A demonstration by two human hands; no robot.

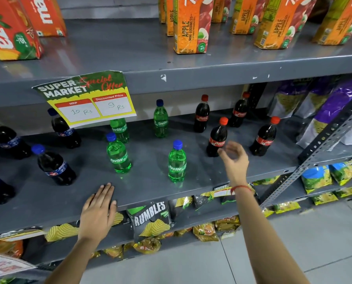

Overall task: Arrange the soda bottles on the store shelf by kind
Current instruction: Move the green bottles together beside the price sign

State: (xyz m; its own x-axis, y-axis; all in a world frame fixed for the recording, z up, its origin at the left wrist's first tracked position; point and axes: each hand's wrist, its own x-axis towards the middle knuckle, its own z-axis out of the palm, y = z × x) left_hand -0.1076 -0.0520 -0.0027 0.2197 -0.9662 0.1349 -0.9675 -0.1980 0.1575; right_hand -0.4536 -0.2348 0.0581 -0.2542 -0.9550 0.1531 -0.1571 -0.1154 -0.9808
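While the left hand lies flat and empty on the grey metal shelf and the right hand hangs open and empty, sorting looks done: dark blue-capped bottles at nine o'clock, green Sprite bottles in the middle, red-capped Coca-Cola bottles at three o'clock.

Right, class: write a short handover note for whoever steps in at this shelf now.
Left hand: flat on the shelf edge, empty.
Right hand: open, empty, blurred, beside the front Coca-Cola bottle.
Bottles: dark blue-capped ones left, Sprite middle, Coca-Cola right.
Done: kinds look grouped.
Left: perhaps tidy the loose rows.
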